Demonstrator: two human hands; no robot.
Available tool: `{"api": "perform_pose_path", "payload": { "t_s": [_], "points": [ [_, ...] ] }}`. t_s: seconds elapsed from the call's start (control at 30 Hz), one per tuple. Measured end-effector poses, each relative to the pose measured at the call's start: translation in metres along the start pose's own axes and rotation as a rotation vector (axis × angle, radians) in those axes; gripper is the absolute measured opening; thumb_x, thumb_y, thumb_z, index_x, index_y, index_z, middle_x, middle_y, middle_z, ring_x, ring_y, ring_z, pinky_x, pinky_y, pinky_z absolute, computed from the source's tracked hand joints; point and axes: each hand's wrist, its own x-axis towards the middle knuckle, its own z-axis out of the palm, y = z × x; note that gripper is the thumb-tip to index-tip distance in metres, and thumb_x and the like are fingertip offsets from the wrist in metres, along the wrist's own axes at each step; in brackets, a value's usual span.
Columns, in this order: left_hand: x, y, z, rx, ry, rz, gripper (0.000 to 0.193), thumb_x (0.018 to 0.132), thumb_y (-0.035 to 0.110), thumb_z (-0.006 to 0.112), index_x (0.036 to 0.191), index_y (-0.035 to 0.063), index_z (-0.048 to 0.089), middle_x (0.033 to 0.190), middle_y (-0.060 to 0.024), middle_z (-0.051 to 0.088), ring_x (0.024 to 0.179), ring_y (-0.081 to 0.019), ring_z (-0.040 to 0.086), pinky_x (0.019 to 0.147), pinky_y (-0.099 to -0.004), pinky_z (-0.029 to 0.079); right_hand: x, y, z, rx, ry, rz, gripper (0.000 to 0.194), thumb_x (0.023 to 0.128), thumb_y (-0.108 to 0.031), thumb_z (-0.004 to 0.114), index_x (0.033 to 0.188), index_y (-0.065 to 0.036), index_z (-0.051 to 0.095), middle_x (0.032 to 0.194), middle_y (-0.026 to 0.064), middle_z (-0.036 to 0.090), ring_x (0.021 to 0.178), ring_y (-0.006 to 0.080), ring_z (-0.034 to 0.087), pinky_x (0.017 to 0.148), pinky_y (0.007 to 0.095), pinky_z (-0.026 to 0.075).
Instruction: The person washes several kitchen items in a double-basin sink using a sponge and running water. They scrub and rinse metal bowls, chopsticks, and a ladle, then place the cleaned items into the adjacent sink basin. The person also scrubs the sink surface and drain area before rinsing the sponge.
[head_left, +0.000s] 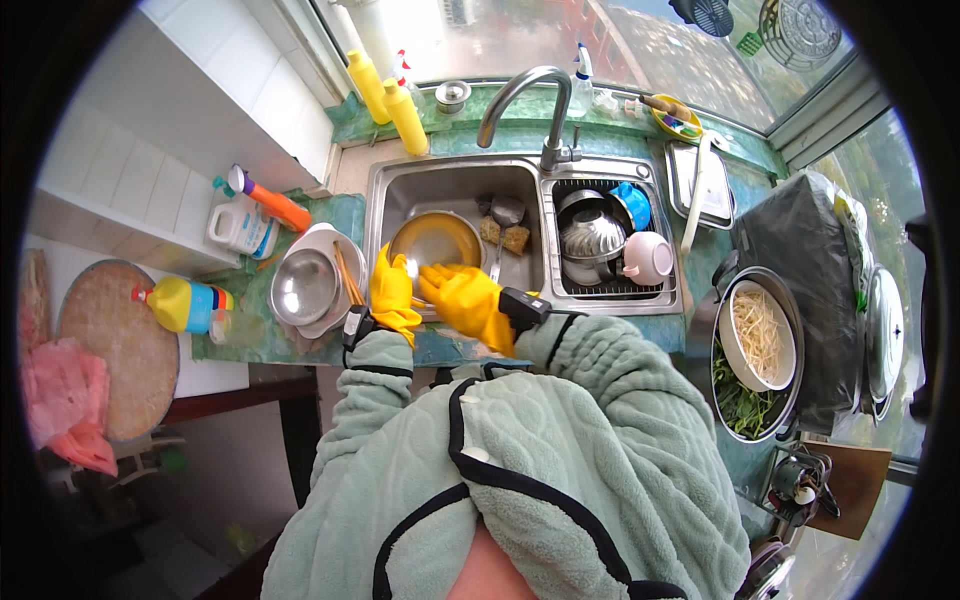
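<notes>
A round metal basin (448, 234) with a yellowish inner wall sits in the left sink bowl (450, 180). My left hand (395, 292), in a yellow rubber glove, is at its near left rim; whether the fingers grip it is hidden. Over the near edge of the basin is my right hand (469, 300), gloved alike and blurred, its fingers stretched toward the left. Its palm side is hidden, so a held thing cannot be made out. To the right of the basin lie a metal ladle (508, 211) and brownish scrubbing sponges (514, 240).
A tall faucet (553, 142) rises behind the divider. Metal bowls (592, 234), a blue cup (630, 206) and a pink mug (648, 259) fill the right rack. Stacked bowls (304, 289) with chopsticks (349, 274) stand left. A pot (796, 322) holds greens and a bowl of sprouts (757, 330).
</notes>
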Motion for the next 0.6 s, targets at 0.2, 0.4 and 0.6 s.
{"api": "perform_pose_path", "payload": {
  "t_s": [0.2, 0.4, 0.6],
  "points": [
    [-0.011, 0.044, -0.017, 0.153, -0.174, -0.094, 0.045, 0.101, 0.023, 0.049, 0.144, 0.0111, 0.054, 0.091, -0.025, 0.073, 0.069, -0.0377, 0.072, 0.063, -0.0471, 0.058, -0.007, 0.058, -0.028, -0.357, -0.003, -0.233, 0.019, 0.082, -0.015, 0.065, 0.097, -0.006, 0.073, 0.096, 0.0102, 0.07, 0.093, 0.0294, 0.068, 0.085, 0.0387, 0.055],
    [-0.006, -0.019, 0.029, -0.347, -0.169, -0.406, 0.045, 0.097, 0.027, 0.054, 0.138, 0.0068, 0.058, 0.102, -0.0288, 0.071, 0.082, -0.0407, 0.072, 0.069, -0.046, 0.057, 0.005, -0.008, 0.005, 0.062, 0.047, 0.111, 0.024, 0.09, -0.015, 0.06, 0.113, -0.007, 0.062, 0.106, 0.0139, 0.067, 0.089, 0.0359, 0.069, 0.073, 0.0456, 0.057],
    [-0.014, -0.012, 0.002, 0.234, 0.028, 0.088, 0.045, 0.097, 0.027, 0.055, 0.135, 0.0043, 0.059, 0.118, -0.0302, 0.068, 0.109, -0.0509, 0.063, 0.092, -0.0531, 0.051, -0.015, 0.025, -0.006, -0.187, 0.153, -0.235, 0.031, 0.089, -0.017, 0.06, 0.117, -0.003, 0.065, 0.119, 0.0159, 0.068, 0.103, 0.0337, 0.068, 0.091, 0.041, 0.055]
  ]
}}
